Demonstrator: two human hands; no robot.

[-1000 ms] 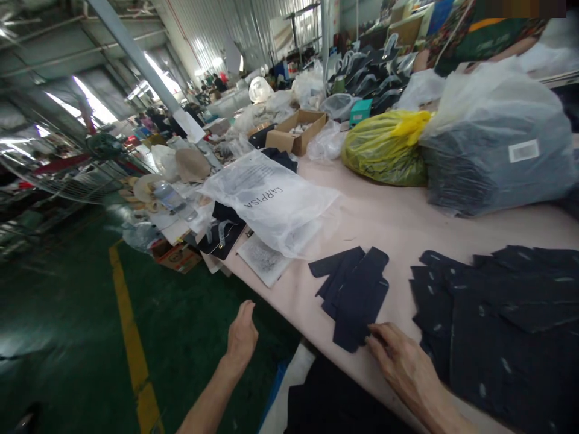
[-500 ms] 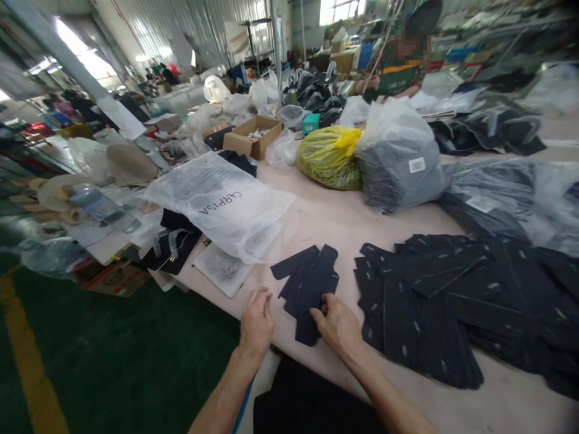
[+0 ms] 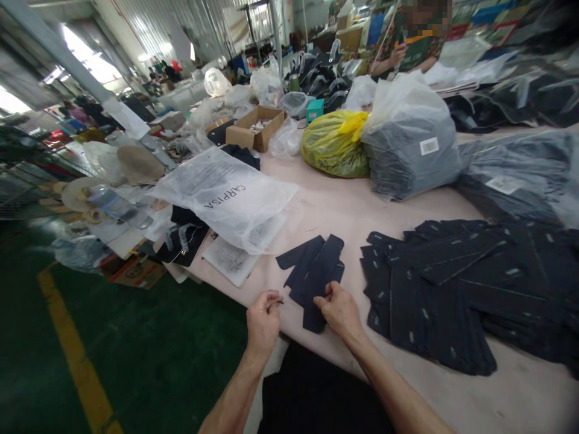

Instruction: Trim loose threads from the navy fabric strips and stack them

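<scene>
My left hand point(image 3: 263, 319) hovers by the table's front edge with thumb and fingers pinched together. A tiny dark bit shows at its fingertips, too small to name. My right hand point(image 3: 341, 308) is closed at the right edge of a small fanned pile of dark fabric pieces point(image 3: 312, 274), its thumb and fingers pinching the top piece. These pieces are flat strips with rounded ends. To the right of my right hand spreads a larger heap of similar dark pieces point(image 3: 434, 295), several with short pale marks.
A printed plastic bag point(image 3: 230, 196) partly covers a pale flat board point(image 3: 228, 260) at the left. Behind are a yellow bag point(image 3: 335, 147), a clear bag of dark pieces point(image 3: 409, 144) and an open cardboard box point(image 3: 253, 132). Across the table is another person point(image 3: 414, 51).
The view has shifted slightly, so the table's contents sit a little differently in the picture. Both hands keep nearly the same pose; a dark bit now shows at my left fingertips.
</scene>
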